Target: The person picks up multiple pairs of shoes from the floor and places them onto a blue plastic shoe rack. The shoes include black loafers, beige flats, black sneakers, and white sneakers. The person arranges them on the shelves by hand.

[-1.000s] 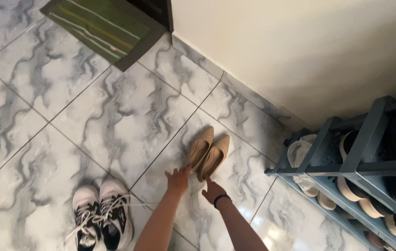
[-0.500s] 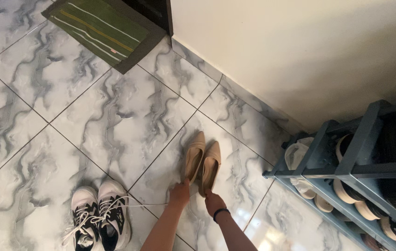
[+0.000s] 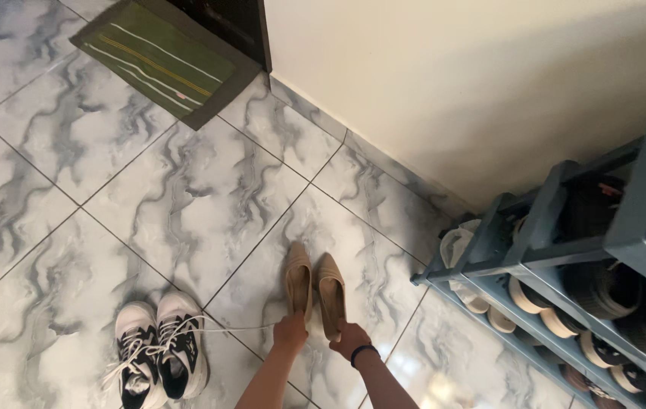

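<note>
The person stands on a marble-patterned tile floor [image 3: 187,189] and reaches down with both bare arms toward a pair of beige pointed shoes [image 3: 315,290] that lie side by side on the floor, near the middle of the view, with their tips pointing away from the person. The left hand [image 3: 290,332] is at the heel end of the left beige shoe [image 3: 298,285] and its fingers close around the back of it, so it seems to grip this shoe. The right hand [image 3: 349,340], which has a dark band [image 3: 363,351] on the wrist, is at the heel end of the right beige shoe [image 3: 331,294] and it also closes on the back edge. Whether the shoes rest fully on the floor or are a little lifted, I cannot tell. The two shoes are just beside each other, almost touching along their length. To the left of the arms, a pair of black and white sneakers [image 3: 155,350] stands on the floor, with white laces lying loose; one lace stretches toward the left hand. On the right side there is a blue-grey shoe rack [image 3: 558,250] against the cream wall [image 3: 452,83], and its shelves hold several pairs of footwear, mostly seen by their pale soles. In the upper left corner, a green doormat [image 3: 160,57] with thin stripes lies before a dark door frame [image 3: 243,26], well apart from the hands.
</note>
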